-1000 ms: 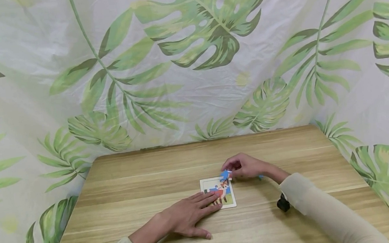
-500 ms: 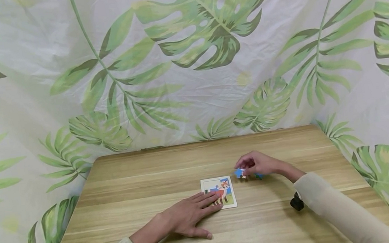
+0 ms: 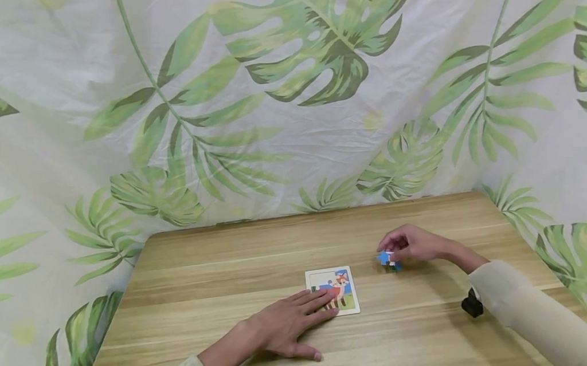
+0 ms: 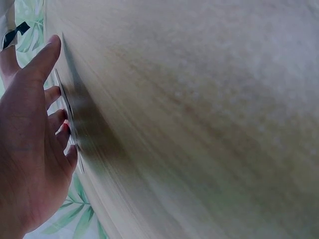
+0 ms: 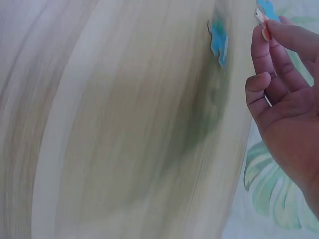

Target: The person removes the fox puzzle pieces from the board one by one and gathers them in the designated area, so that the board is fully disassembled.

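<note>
My left hand (image 3: 281, 327) lies with its fingers outstretched over the lower left of a small white-framed jigsaw puzzle (image 3: 354, 287), which shows an orange animal on blue and green. The upper left of its picture area is pale, with no picture there. Further right, my right hand (image 3: 416, 243) pinches a blue and white jigsaw piece (image 3: 383, 258) between thumb and fingers, raised above the table. Just below that hand, another blue-green jigsaw piece (image 5: 218, 44) lies on the table. In the left wrist view the puzzle is seen almost edge-on beneath the fingertips (image 4: 73, 155).
The wooden table (image 3: 218, 275) carries the puzzle near its middle. Behind it and along its sides hangs a leaf-patterned cloth (image 3: 247, 123). A black device (image 3: 472, 304) is fixed under the right sleeve's cuff.
The right hand has carried its jigsaw piece rightward, away from the puzzle's top right corner, to above the loose piece. The left hand has stayed in place on the puzzle.
</note>
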`<state>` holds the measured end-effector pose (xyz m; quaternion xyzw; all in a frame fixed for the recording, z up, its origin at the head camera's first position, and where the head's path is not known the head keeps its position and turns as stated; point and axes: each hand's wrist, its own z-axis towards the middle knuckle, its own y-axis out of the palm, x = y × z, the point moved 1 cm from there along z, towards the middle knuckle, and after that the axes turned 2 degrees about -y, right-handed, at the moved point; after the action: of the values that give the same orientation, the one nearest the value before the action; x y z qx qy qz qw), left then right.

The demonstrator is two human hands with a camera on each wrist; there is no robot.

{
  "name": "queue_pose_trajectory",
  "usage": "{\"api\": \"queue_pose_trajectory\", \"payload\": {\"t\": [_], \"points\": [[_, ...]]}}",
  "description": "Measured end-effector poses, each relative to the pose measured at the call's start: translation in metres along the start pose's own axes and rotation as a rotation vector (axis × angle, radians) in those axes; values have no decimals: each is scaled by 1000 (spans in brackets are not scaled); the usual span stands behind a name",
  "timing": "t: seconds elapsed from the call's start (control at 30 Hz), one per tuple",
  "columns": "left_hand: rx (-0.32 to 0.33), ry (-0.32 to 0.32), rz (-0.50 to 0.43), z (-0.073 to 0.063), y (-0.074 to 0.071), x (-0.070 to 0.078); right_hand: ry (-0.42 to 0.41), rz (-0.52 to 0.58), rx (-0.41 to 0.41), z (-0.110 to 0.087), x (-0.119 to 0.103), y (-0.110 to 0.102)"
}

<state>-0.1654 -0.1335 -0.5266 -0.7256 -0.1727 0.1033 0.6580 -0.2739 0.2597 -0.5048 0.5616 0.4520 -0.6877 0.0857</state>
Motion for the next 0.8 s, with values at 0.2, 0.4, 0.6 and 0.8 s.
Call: {"api": "queue_pose_trajectory", "payload": {"t": [0.2, 0.4, 0.6, 0.8], "points": [[11, 4, 7, 0, 2, -1, -3, 0, -11, -16, 2, -12], [21, 10, 6, -1, 3, -1, -12, -5, -17, -30, 9, -21], [20, 10, 8, -1, 2, -1, 7, -25, -26, -41, 12, -29], [14, 7, -3, -1, 3, -1, 35, -22, -40, -46, 17, -31]]}}
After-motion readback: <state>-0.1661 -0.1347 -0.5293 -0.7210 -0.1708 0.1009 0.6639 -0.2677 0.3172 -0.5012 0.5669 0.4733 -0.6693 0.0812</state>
